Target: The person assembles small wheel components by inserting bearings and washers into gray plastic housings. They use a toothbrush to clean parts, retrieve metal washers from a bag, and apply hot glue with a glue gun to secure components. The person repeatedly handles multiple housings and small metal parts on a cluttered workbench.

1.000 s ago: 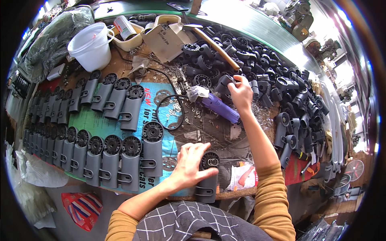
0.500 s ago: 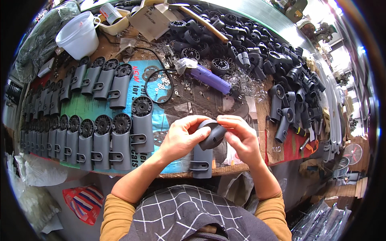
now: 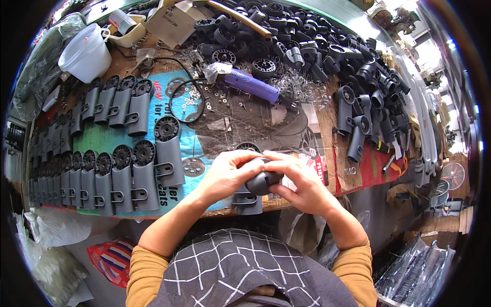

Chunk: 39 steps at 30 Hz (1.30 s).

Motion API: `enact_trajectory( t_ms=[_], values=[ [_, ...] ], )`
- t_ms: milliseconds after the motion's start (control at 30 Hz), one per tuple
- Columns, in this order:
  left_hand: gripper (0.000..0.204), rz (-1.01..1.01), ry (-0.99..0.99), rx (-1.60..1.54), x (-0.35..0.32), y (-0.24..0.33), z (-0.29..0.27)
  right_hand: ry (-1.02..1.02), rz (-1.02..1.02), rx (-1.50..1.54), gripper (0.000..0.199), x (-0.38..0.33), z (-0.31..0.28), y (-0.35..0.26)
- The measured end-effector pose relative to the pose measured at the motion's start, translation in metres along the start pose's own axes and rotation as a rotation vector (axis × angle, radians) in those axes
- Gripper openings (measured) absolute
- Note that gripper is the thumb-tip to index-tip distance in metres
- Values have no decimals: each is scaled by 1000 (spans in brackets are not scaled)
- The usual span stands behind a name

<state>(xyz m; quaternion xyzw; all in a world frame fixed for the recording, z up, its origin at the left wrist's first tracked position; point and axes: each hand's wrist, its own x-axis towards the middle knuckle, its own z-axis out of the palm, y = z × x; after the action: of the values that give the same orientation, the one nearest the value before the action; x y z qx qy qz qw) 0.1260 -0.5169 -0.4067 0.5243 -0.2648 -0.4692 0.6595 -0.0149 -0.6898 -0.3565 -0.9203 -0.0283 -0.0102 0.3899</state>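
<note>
Between my two hands is a dark grey rounded plastic part (image 3: 261, 184) with a slot in its lower side, held just above the table's front edge. My left hand (image 3: 229, 173) grips it from the left with thumb and fingers. From the right, my right hand (image 3: 303, 185) pinches its other side, fingers over the top and thumb below. Directly beneath lies a grey plastic tube piece (image 3: 247, 204) with a looped tab, partly hidden by my hands. To the left stand rows of similar grey pieces (image 3: 144, 181) topped with black ribbed discs.
A purple power screwdriver (image 3: 250, 85) lies beyond my hands, near a black cable (image 3: 203, 97) and scattered small nuts. Dark plastic parts (image 3: 307, 46) are heaped at the back and right. A white bucket (image 3: 87, 53) and a cardboard box (image 3: 171, 23) stand at the back left.
The rounded part has turned in my hands, showing its slotted side, and sits slightly lower. My right fingers have closed in over it. The whole view has shifted a little.
</note>
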Motion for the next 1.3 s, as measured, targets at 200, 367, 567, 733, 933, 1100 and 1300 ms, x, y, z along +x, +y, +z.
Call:
enact_trajectory(
  t_ms=[200, 367, 567, 733, 933, 1100, 1300],
  values=[
    [65, 89, 261, 639, -8, -10, -20, 375, 272, 228, 36, -11, 3, 49],
    [96, 35, 205, 1025, 0, -30, -23, 291, 329, -4, 33, 6, 6, 64],
    [93, 50, 236, 959, 1, -35, -23, 164, 30, -71, 42, 36, 7, 25],
    [84, 21, 224, 927, 1, -34, -24, 11, 68, -179, 38, 56, 22, 23],
    [57, -20, 130, 917, 7, -29, -33, -73, 72, -105, 37, 53, 23, 43],
    [52, -75, 48, 997, 16, -19, -32, -8, 253, 140, 41, 48, 38, 51],
    [45, -246, -31, 1040, 33, -1, -29, 147, 159, 270, 36, 34, 61, 66]
  ],
)
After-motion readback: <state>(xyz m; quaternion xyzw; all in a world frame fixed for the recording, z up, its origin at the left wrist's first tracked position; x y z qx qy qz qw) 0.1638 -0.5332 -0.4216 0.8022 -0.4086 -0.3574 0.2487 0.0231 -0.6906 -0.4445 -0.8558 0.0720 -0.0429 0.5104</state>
